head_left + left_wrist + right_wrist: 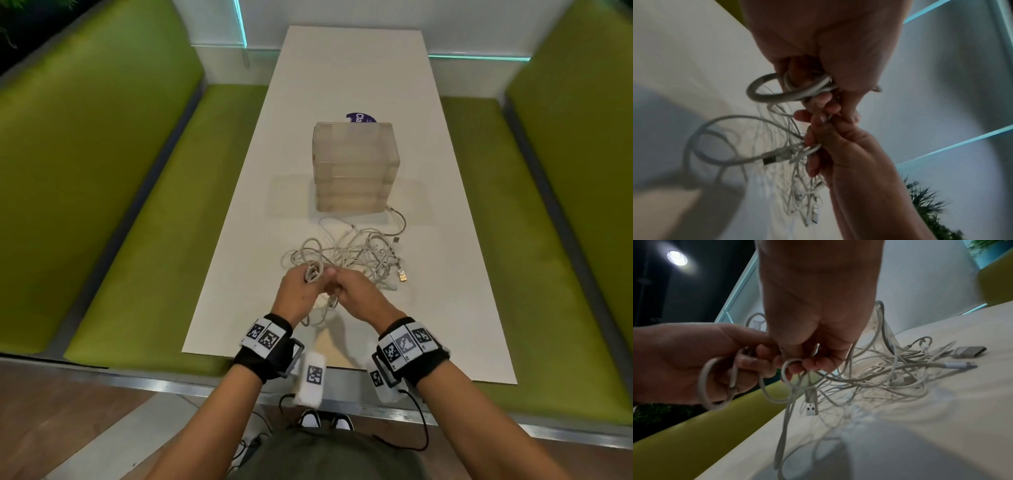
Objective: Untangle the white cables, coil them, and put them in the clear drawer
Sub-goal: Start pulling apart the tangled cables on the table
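Now both hands' grips, left hand (301, 289) and right hand (352, 291), hold white cables (359, 253) near the table (445, 308) edge.

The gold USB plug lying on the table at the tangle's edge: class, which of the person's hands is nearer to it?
Right. The right hand is just left of the gold USB plug, while the left hand lies beyond it, farther left.

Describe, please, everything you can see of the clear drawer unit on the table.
The drawer unit is a boxy stack of frosted, translucent plastic drawers, all shut, standing upright mid-table. No hand touches it. The tangle of white cables lies just in front, one loop reaching its base. A purple label peeks out behind it.
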A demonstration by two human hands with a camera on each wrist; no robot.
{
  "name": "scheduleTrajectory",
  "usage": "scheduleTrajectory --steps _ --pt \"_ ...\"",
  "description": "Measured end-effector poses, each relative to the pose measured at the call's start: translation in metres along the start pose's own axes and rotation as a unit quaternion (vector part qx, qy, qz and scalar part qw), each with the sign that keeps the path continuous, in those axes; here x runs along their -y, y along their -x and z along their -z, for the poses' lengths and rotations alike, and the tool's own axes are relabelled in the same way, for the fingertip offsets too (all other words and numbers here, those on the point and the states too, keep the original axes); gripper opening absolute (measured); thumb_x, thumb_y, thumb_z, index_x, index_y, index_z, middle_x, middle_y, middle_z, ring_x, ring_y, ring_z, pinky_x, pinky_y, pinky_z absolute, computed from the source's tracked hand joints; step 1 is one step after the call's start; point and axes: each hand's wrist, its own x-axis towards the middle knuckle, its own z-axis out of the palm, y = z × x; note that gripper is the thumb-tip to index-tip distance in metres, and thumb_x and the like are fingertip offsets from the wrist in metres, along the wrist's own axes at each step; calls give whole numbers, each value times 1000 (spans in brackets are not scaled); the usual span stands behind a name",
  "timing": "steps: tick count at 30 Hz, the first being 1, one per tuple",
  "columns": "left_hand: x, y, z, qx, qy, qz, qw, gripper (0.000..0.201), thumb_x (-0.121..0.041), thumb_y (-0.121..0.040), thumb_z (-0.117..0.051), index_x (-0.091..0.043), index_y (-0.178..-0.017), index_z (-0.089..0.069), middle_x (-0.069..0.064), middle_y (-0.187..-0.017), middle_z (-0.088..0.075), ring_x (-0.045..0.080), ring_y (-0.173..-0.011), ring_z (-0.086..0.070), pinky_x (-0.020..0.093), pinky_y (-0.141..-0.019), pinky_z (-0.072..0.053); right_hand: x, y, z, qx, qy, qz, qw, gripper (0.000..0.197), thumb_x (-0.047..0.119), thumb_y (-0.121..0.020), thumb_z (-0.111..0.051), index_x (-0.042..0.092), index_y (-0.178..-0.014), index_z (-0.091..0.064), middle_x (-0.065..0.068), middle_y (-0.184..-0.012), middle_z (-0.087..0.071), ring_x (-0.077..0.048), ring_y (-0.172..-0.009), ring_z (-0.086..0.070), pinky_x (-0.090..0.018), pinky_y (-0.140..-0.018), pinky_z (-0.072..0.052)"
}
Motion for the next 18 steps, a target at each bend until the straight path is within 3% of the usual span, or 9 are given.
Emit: scheduleTrajectory --steps 2,4,7,9,12,15,18 --pt "-9 1 -4 -18 41 0 999 25 -31 -92 -59 -9 -82 -65 -4 -62 -61 0 -52 -55 19 -56 -44 2 -2 0 0 -8 -7 1000 25 -10 -81 -47 -1 -92 -67 2 -85 -60 -17 -77 -55 -28 -70 -45" --pt "-13 4 -1 -20 51 0 998 24 -25 -95 -55 -9 -78 -60 -8 -55 -51 -2 -44 -45 17 -50 -36 3 -5 1 11 -14 -9 1000 18 -1 -88 -52 3 -96 -68 6 -89 -62 -13 -78 -58 -23 -71 -46" --pt "-23 17 11 1 38 -22 999 32 -29 -94 -54 -2 -79 -62 -4 -53 -43 5 -45 -37 20 -49 -33 -9 -8 4 2 15 -39 999 16 19 -93 -56 8 -90 -67 2 -82 -59 -17 -77 -56 -31 -69 -43" --pt "-34 27 21 -5 74 -42 996 28 -24 -95 -52 -5 -77 -62 2 -54 -41 4 -45 -34 16 -46 -30 -20 -7 7 -9 37 -64 997 17 20 -92 -57 8 -85 -66 4 -78 -51 -17 -76 -50 -32 -67 -37" --pt "-46 37 41 -50 117 -63 990 27 -19 -98 -48 -13 -76 -63 8 -58 -37 9 -46 -30 18 -42 -24 -30 -5 13 -22 26 -77 996 16 18 -92 -57 7 -88 -69 -6 -85 -59 -21 -82 -54 -37 -73 -43" --pt "-37 34 51 -76 84 -39 993 28 -25 -97 -49 -13 -76 -64 6 -55 -37 9 -45 -31 20 -43 -26 -29 -4 17 -32 14 -66 997 16 11 -90 -57 4 -92 -72 -13 -91 -62 -26 -87 -58 -39 -77 -45" --pt "-20 25 38 -57 -33 -13 998 24 -34 -92 -58 -15 -82 -68 -2 -60 -57 13 -56 -49 30 -53 -40 -20 -4 14 -28 37 -24 999 17 6 -89 -57 6 -97 -73 -11 -90 -62 -20 -84 -57 -26 -71 -43"
